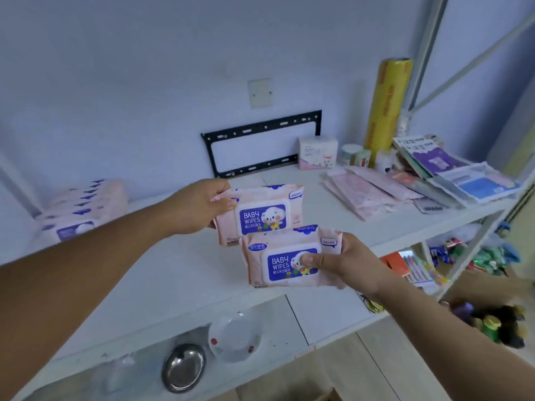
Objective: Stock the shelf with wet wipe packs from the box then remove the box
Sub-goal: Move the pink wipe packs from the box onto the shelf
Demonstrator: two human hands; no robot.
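Packs of soft pink film, two of them, both held in the air in front of and below the black bracket (260,143), a flat slotted frame on the wall, prob. metal. L hand (199,206) pinches the crimped side seam of the upper pack (263,215), fingertips & thumb closed on it. R hand (347,261) grips the lower pack (286,261) by its right end, thumb pressed on the glossy blue-and-white lid label, other fingers out of sight behind. Lower pack overlaps the upper one's bottom edge; touching or not, can't tell. Both hang over the white shelf (173,256), a smooth board below the bracket. Left of the bracket, a blurred stack (84,209) of same pink packs lies on that board. Right of bracket: yellow roll (388,105) upright, shiny wrap; flat pink packets (364,192) fanned out. Well below bracket, steel bowl (183,367), round, & white dish (234,337), both dim. Brown cardboard corner (328,397), cut off by the bottom edge; box or not, can't tell.
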